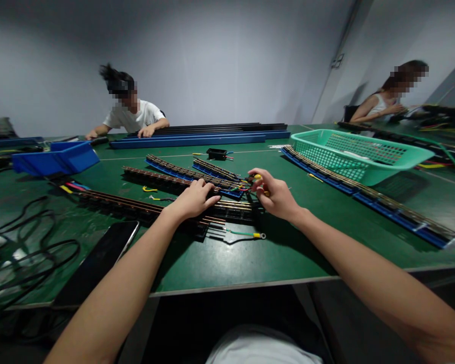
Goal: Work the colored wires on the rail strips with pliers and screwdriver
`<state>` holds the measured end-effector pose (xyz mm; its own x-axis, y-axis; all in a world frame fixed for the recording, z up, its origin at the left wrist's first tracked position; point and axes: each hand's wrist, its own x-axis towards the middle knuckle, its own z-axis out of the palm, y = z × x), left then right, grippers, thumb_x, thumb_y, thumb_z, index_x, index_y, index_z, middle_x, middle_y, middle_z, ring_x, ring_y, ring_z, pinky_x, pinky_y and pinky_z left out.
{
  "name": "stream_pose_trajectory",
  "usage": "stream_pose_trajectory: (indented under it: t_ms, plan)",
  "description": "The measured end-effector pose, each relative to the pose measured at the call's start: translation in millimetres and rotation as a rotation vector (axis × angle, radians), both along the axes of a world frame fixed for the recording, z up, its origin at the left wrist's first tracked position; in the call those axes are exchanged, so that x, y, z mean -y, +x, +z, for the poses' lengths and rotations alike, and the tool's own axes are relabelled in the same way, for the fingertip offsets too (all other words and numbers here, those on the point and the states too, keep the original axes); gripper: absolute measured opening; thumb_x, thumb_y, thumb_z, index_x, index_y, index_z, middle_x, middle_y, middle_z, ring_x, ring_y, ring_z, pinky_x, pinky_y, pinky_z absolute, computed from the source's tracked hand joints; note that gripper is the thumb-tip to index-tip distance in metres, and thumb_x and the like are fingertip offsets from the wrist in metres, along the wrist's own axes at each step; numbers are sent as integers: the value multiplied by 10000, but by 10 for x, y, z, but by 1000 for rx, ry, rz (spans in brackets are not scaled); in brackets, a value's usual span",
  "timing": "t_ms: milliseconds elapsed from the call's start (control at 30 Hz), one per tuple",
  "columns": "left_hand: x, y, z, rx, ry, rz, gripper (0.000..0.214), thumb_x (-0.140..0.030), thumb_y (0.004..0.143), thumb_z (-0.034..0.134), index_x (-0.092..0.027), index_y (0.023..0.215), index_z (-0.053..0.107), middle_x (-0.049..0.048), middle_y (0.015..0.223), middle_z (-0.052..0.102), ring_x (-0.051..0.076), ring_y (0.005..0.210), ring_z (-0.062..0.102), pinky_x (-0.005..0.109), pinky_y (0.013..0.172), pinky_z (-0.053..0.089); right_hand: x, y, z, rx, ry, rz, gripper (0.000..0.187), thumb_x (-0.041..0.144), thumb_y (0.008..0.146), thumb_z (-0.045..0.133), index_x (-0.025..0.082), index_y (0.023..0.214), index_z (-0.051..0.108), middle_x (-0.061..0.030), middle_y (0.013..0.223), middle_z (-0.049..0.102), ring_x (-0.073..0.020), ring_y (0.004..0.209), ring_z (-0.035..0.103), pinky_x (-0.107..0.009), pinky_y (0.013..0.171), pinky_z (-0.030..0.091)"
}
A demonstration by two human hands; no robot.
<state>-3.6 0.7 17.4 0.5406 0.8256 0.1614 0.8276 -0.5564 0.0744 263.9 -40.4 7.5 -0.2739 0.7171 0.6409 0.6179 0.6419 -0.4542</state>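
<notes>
My left hand [194, 198] lies palm down on a long black strip with copper rails [136, 207], fingers pressed flat on it. My right hand [273, 194] is closed round a small tool with a yellow handle [258, 178], its tip at the coloured wires [238, 188] where the strips end. A green wire with a yellow ring terminal [250, 234] trails from the strip's near end toward me.
More copper-railed strips [182, 172] lie behind, one long blue one [364, 194] to the right under a green basket [349, 151]. A blue bin [56, 159], black cables [26, 253] and a phone [98, 260] sit left. Two other people work at the far side.
</notes>
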Motion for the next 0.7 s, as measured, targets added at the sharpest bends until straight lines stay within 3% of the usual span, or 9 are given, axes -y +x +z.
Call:
stream_pose_trajectory:
  t_ms: [133, 267, 367, 433, 567, 700]
  plan:
    - [2, 3, 8, -19, -2, 4, 489, -489, 985, 453, -139, 1305, 570, 153, 1172, 555, 304, 1116, 536, 424, 979, 456, -22, -24, 35, -277, -104, -119, 461, 144, 774, 512, 221, 1227, 483, -26, 886, 711, -153, 628, 655, -274, 580, 523]
    - [-3, 3, 3, -21, -2, 3, 503, -487, 989, 452, -123, 1318, 565, 163, 1192, 547, 307, 1123, 534, 425, 983, 457, -36, 6, 83, -574, -115, -165, 499, 170, 746, 521, 235, 1237, 460, -41, 1026, 709, -92, 453, 542, -239, 412, 481]
    - [-1, 2, 0, -19, 4, 1, 493, -486, 989, 456, -129, 1308, 571, 156, 1184, 549, 298, 1118, 538, 416, 985, 456, -3, 35, 171, -754, -43, -102, 531, 159, 696, 575, 254, 1208, 476, -6, 989, 697, -80, 455, 522, -196, 356, 452]
    - [1, 1, -2, -22, 9, 4, 484, -486, 989, 455, -137, 1302, 575, 150, 1176, 553, 294, 1114, 540, 414, 985, 456, 30, 57, 253, -879, -75, -6, 515, 151, 669, 593, 257, 1164, 497, 19, 927, 698, -71, 428, 497, -182, 326, 431]
    - [1, 1, -6, -25, 10, 9, 493, -489, 989, 455, -135, 1312, 569, 153, 1180, 553, 300, 1119, 537, 417, 982, 459, 69, 116, 386, -1054, -421, 219, 424, 147, 627, 570, 201, 1047, 553, 26, 758, 694, -61, 360, 448, -158, 259, 359]
    - [0, 3, -6, -24, 7, 11, 496, -488, 988, 460, -130, 1311, 573, 155, 1186, 550, 303, 1124, 533, 418, 989, 455, 75, 135, 411, -973, -834, 398, 416, 152, 591, 549, 150, 1006, 573, 2, 699, 699, -45, 283, 398, -148, 216, 298]
